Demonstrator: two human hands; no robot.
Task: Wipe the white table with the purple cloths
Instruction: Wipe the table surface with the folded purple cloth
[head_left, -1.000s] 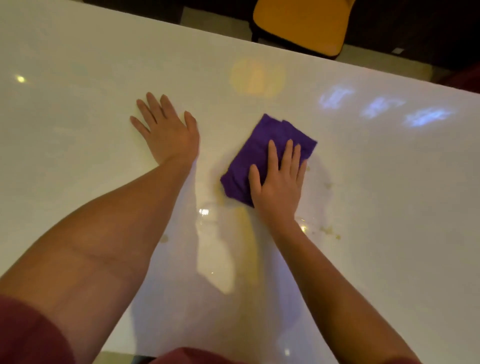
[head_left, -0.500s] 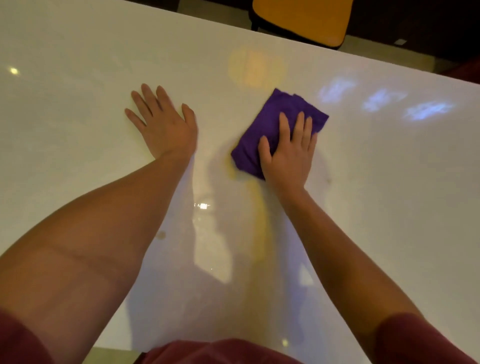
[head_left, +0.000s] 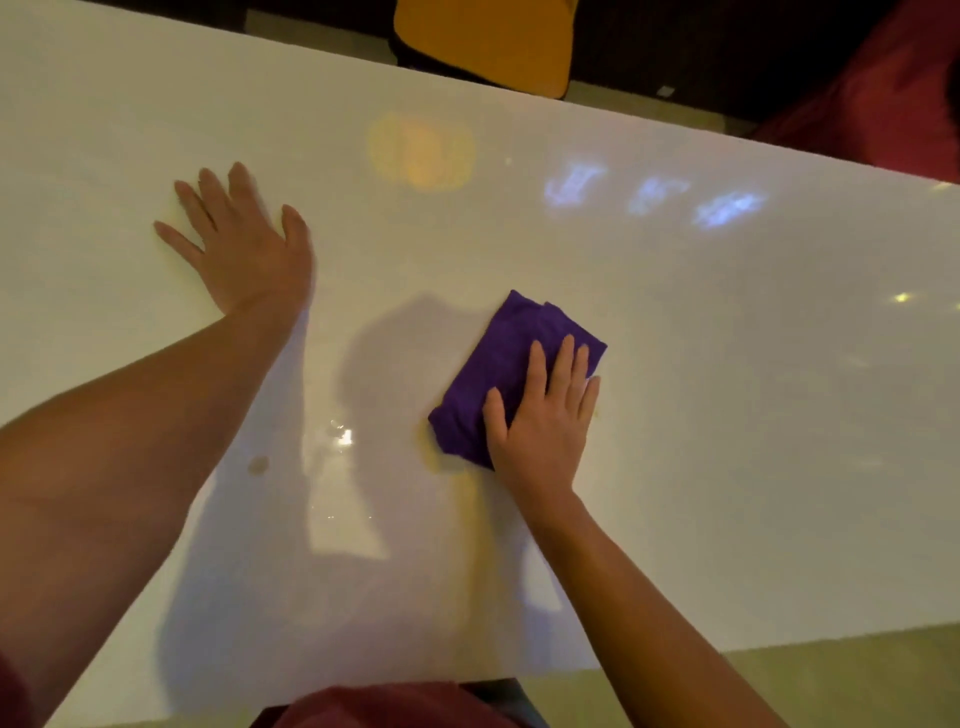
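The right hand lies palm-down on the cloth, right of the frame's centre. Its fingers are straight and nearly side by side, reaching toward the cloth's far edge, while the thumb angles off to the left across the purple fabric; nothing is pinched, the hand simply presses flat. The cloth is folded into a rough rectangle set on a slant, with its near-left corner poking out beside the thumb and its far corner pointing to the upper left. The left hand rests flat on the bare table in the upper left of the frame, well apart from the cloth, fingers loosely fanned and thumb out to the right, holding nothing. A small brownish spot sits on the glossy white top just beside the left forearm, and a faint yellowish smear shows at the cloth's near-left corner. An orange chair stands beyond the far edge at the top centre. Blurred blue-white reflections on the upper right of the tabletop cannot be read as writing.
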